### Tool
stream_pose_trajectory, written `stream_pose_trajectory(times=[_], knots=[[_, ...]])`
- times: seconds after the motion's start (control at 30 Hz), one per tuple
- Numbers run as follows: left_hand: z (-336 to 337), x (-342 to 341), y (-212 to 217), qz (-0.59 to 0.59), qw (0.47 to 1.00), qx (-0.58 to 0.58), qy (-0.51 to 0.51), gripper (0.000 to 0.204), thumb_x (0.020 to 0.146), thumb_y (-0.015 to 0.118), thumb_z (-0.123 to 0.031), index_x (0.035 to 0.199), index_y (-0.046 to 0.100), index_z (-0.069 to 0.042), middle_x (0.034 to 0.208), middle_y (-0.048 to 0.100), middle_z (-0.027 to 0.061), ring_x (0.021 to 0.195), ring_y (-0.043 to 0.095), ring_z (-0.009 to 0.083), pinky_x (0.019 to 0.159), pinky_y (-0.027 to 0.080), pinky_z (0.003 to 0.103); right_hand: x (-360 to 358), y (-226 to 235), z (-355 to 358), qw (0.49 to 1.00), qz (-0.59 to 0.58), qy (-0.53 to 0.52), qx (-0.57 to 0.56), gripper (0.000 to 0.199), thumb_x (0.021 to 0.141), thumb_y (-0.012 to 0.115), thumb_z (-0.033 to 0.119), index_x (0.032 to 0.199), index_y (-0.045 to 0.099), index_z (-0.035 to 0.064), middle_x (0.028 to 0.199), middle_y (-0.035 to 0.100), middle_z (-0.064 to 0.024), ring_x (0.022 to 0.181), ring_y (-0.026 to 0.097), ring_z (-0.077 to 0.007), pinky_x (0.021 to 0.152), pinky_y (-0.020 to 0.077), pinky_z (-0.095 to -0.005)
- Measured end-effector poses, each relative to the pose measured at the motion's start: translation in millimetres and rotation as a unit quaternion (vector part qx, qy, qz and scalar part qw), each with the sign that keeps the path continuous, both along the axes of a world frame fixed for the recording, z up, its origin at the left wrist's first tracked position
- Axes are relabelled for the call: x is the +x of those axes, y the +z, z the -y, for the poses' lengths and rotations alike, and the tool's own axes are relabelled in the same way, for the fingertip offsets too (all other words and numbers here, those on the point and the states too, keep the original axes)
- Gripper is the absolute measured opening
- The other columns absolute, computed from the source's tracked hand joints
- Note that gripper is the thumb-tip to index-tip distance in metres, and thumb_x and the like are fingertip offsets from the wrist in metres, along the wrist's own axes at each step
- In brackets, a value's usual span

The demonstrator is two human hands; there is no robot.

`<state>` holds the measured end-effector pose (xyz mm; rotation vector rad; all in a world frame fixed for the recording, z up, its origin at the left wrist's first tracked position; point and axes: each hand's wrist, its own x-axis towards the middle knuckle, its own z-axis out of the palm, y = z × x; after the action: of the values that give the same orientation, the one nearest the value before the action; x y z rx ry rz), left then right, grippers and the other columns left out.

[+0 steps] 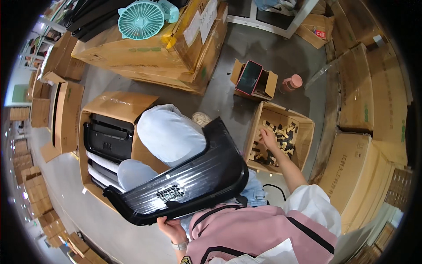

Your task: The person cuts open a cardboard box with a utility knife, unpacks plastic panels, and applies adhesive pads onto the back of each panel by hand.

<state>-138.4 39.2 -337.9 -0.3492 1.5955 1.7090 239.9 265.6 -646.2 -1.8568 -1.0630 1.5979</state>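
A large glossy black plastic panel [198, 171] with a raised rim and a small grid of slots lies tilted across my lap. My left hand [170, 229] is closed on its lower edge, thumb on top. My right hand [268, 140] reaches inside an open cardboard box [305, 149] on the floor to the right. Its fingers are drawn together over small black and tan pieces [285, 134] scattered in that box. Whatever is between those fingers is too small to make out.
To the left, an open carton [94, 193] holds similar black panels with white wrapping. A phone [249, 78] rests on a small box, beside a pink cup [292, 82]. A turquoise fan [141, 20] sits on large cartons ahead. Stacked cartons [347, 176] line the right side.
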Motion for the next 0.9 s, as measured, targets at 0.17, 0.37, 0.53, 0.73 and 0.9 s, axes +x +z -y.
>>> stream_pose_trajectory(times=[0.17,0.37,0.53,0.73,0.9], knots=[[-1,17,24,-0.075,0.995,-0.046,0.042,0.018,0.077,0.047,-0.019,0.088,0.058,-0.010,0.087,0.065,0.0038,0.076,0.063,0.0174,0.055,0.047,0.028,5,6,5,0.862,0.435,0.210,-0.151,0.071,0.075,0.069,0.042,0.127,0.042,0.0033,0.117,0.049,-0.0201,0.095,0.060,-0.0301,0.074,0.0523,-0.0387],[-7,42,17,-0.091,0.992,-0.041,0.083,0.017,0.078,0.048,-0.019,0.089,0.058,-0.010,0.086,0.065,0.0044,0.073,0.062,0.0179,0.061,0.048,0.030,-1,-20,66,0.904,0.286,0.267,-0.173,0.090,0.052,0.084,0.042,0.117,0.045,-0.0054,0.126,0.043,-0.0322,0.112,0.051,-0.0397,0.091,0.0454,-0.0398],[6,19,-9,0.041,0.989,-0.092,-0.107,0.024,0.079,0.051,-0.019,0.099,0.057,-0.006,0.097,0.065,0.0089,0.087,0.063,0.0236,0.077,0.050,0.038,-32,-73,111,0.938,0.264,0.191,-0.122,0.063,0.066,0.076,0.034,0.110,0.051,-0.0051,0.112,0.053,-0.0253,0.107,0.053,-0.0390,0.093,0.0436,-0.0422],[-23,17,-8,0.101,0.987,0.006,-0.127,0.026,0.081,0.050,-0.016,0.103,0.057,-0.004,0.105,0.064,0.0107,0.095,0.061,0.0249,0.085,0.048,0.038,-39,-82,70,0.940,0.264,0.175,-0.125,0.038,0.076,0.063,0.019,0.108,0.056,-0.0012,0.105,0.060,-0.0247,0.098,0.058,-0.0382,0.083,0.0478,-0.0432],[-30,2,-12,0.101,0.992,0.011,-0.070,0.027,0.079,0.050,-0.013,0.103,0.058,-0.003,0.104,0.064,0.0110,0.098,0.060,0.0264,0.089,0.047,0.042,-26,-28,59,0.930,0.337,0.124,-0.073,0.026,0.083,0.055,0.021,0.099,0.063,0.0018,0.089,0.066,-0.0194,0.087,0.063,-0.0344,0.075,0.0490,-0.0405]])
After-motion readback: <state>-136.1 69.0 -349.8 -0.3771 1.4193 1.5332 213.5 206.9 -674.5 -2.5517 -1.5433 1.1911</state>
